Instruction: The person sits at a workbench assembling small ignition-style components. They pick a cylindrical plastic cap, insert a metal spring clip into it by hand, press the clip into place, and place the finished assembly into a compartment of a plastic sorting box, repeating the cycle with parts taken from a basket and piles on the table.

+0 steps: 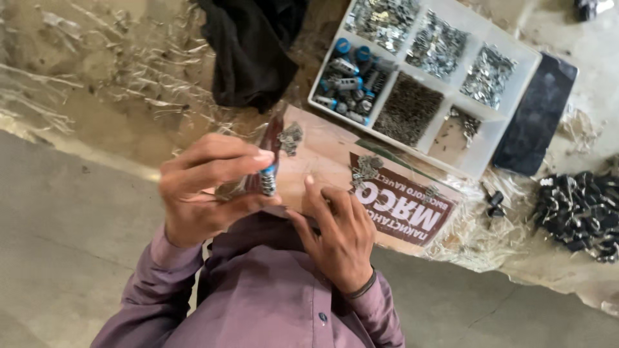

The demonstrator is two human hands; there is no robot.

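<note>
I see a small blue-capped metal part (268,178) pinched between thumb and fingers of the left hand (206,187), held up over a brown cardboard sheet (335,161). My right hand (338,232) sits just beside it, fingers loosely curled and gripping nothing I can make out. Small metal clips (366,169) lie on the cardboard. Beyond stands a white compartment tray (512,106) of metal pieces and blue-capped parts, with a dark cloth (248,51) to its left and black parts (580,209) heaped to its right.
</note>
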